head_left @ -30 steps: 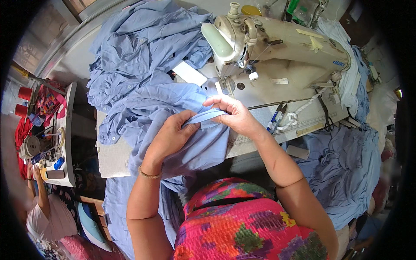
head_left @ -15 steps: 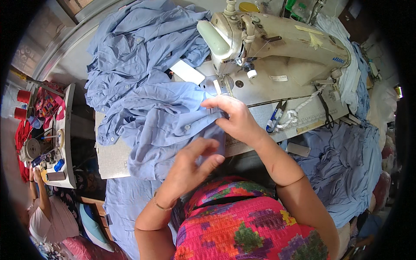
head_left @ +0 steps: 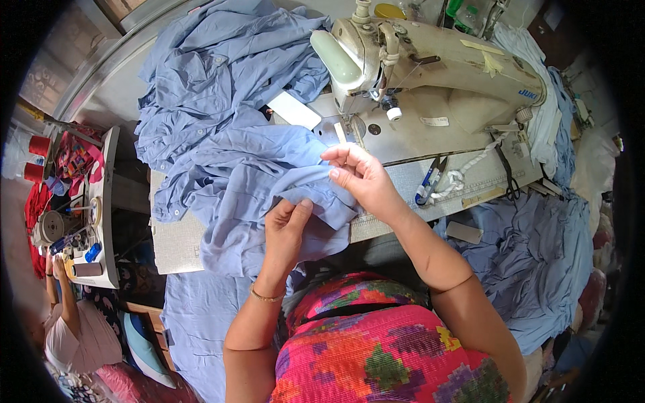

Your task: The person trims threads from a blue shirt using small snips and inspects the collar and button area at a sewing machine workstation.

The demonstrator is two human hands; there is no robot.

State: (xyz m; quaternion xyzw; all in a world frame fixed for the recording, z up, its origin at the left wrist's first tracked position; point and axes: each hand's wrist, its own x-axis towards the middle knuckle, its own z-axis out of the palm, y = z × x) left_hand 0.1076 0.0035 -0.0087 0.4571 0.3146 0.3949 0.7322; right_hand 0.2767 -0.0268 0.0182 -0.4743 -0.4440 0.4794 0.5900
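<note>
A light blue buttoned shirt (head_left: 235, 178) lies bunched on the sewing table, left of and in front of the sewing machine (head_left: 443, 74). My left hand (head_left: 285, 225) is closed on the shirt's near edge, thumb against fingers. Farther right, my right hand (head_left: 359, 176) pinches another part of the shirt's edge between thumb and fingers, just in front of the machine's needle area (head_left: 351, 124). The cloth between both hands is slightly lifted and folded. Which part of the shirt they hold is hard to tell.
Thread snips (head_left: 430, 180), a white knotted cord (head_left: 457, 178) and black scissors (head_left: 508, 171) lie right of my right hand. More blue garments are heaped behind (head_left: 228, 60) and at right (head_left: 531, 262). Another person (head_left: 80, 329) works at a side table (head_left: 107, 201) on the left.
My left hand has moved up and forward from above my lap and closed on the shirt's edge. My right hand keeps its pinch and has shifted slightly right.
</note>
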